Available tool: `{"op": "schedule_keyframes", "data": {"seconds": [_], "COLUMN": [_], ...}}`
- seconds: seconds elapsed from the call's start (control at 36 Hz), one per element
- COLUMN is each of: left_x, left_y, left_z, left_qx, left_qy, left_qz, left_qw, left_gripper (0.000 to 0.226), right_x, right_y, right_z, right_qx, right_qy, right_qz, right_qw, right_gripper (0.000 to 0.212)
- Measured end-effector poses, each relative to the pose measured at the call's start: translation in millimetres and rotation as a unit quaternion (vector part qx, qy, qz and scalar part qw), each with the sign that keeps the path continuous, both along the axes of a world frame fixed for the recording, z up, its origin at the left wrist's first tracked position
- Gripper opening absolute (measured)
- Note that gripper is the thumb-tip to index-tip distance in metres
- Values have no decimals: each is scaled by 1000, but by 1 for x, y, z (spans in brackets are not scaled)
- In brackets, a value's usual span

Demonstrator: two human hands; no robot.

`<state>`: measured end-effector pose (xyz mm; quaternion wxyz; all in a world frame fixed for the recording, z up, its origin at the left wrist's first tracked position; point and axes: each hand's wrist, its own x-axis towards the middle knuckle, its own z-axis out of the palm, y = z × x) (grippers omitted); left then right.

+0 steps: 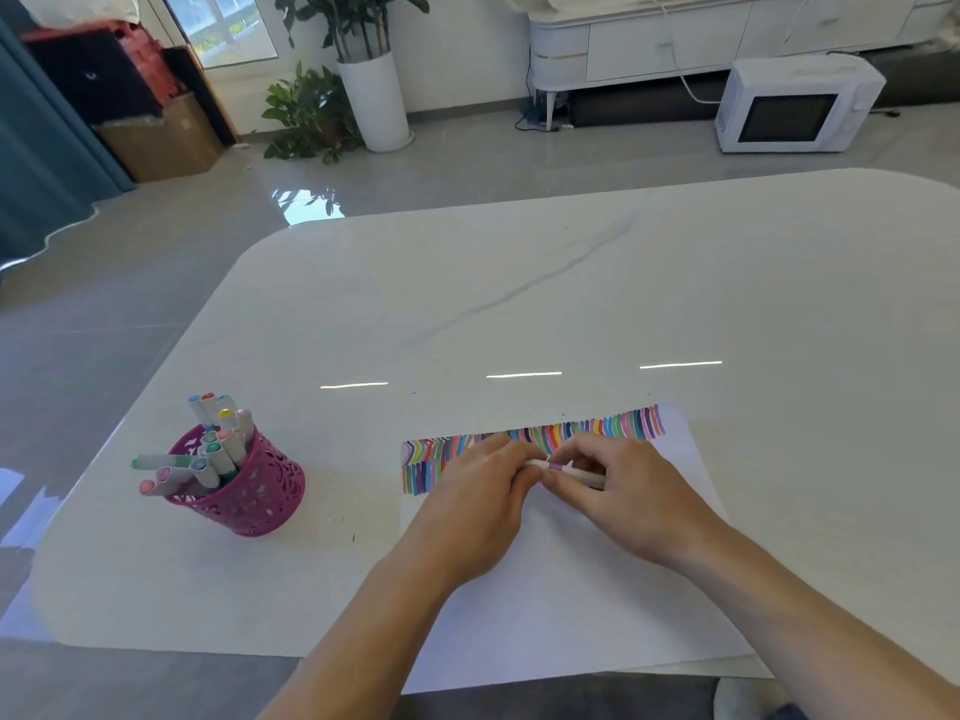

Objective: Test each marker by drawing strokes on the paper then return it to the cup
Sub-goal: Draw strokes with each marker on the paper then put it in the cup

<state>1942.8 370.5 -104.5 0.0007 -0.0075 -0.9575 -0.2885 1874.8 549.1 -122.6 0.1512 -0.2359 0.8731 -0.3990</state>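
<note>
A white marker with a purple band (563, 469) lies level between both hands over the white paper (561, 589). My left hand (483, 491) pinches its left end, apparently the cap. My right hand (618, 485) grips the barrel. Rows of coloured strokes (597, 427) run along the paper's far edge, with a second short row at the left. A magenta perforated cup (249, 485) stands left of the paper, holding several markers with pastel caps that lean out to the left.
The white marble-look table (519, 304) stretches far beyond the paper. Past it on the floor are potted plants (332, 106), a white microwave (795, 106) and a white cabinet (675, 39). Cardboard boxes (161, 137) stand at the far left.
</note>
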Motion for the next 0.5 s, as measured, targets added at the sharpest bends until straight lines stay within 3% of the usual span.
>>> {"op": "schedule_keyframes", "data": {"seconds": [0.28, 0.5], "left_x": [0, 4], "left_y": [-7, -9], "left_z": [1, 2], "left_qx": [-9, 24], "left_qy": [-31, 9], "left_qz": [-15, 0], "left_qw": [999, 1000], "left_gripper": [23, 21], "right_x": [9, 12], "right_y": [-2, -5], "right_z": [-9, -1], "right_qx": [87, 80], "right_qy": [64, 57], "right_qz": [42, 47], "right_qw": [993, 994], "right_gripper": [52, 56]}}
